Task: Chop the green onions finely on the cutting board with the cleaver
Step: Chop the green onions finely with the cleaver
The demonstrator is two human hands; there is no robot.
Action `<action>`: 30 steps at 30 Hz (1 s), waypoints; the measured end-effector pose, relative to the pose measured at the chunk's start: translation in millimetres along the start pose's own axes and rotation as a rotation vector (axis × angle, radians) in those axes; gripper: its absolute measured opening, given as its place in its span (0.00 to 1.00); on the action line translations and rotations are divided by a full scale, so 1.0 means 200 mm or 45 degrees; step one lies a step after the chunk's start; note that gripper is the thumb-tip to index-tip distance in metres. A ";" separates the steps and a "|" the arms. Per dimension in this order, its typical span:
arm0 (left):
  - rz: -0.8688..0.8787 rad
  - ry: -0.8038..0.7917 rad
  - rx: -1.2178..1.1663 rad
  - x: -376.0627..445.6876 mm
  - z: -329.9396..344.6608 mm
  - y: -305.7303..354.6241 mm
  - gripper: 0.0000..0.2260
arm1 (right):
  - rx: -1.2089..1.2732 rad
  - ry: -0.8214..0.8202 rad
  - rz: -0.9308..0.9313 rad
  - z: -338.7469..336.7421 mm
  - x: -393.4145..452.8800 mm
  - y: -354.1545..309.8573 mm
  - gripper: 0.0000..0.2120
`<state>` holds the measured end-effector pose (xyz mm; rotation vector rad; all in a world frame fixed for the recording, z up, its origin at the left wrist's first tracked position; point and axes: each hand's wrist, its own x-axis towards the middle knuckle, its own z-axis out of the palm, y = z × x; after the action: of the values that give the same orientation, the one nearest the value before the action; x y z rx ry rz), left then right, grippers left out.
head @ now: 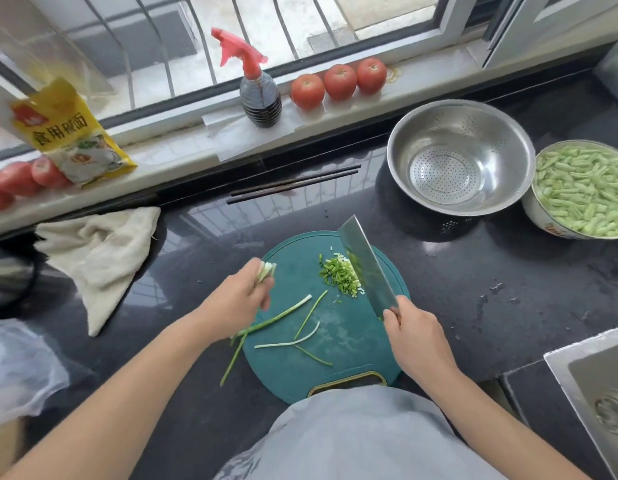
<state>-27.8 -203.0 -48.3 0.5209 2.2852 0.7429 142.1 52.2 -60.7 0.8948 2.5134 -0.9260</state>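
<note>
Dark stone counter under a window is where we are working, with a steel colander and a bowl of cut green beans at the far right and a crumpled cloth at the left. We are standing at the round teal cutting board, which is lying near us in the middle.

We are gripping the handle of the cleaver with our right hand, and the blade is lifted and tilted just right of the chopped pile on the far part of the board. Our left hand is curling around a small whitish bundle of onion ends at the left edge.

We judge the task as partly done: one small heap is already fine. Several long green onion strands are lying uncut on the near part, and one is hanging over the left edge.
</note>
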 end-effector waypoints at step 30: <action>-0.198 0.000 0.121 -0.06 0.29 0.04 0.05 | 0.007 0.035 0.002 0.05 -0.17 0.11 0.09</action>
<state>22.1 -182.0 -72.9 0.3804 2.3387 0.5605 182.8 43.0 -62.1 0.9171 2.5340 -0.9269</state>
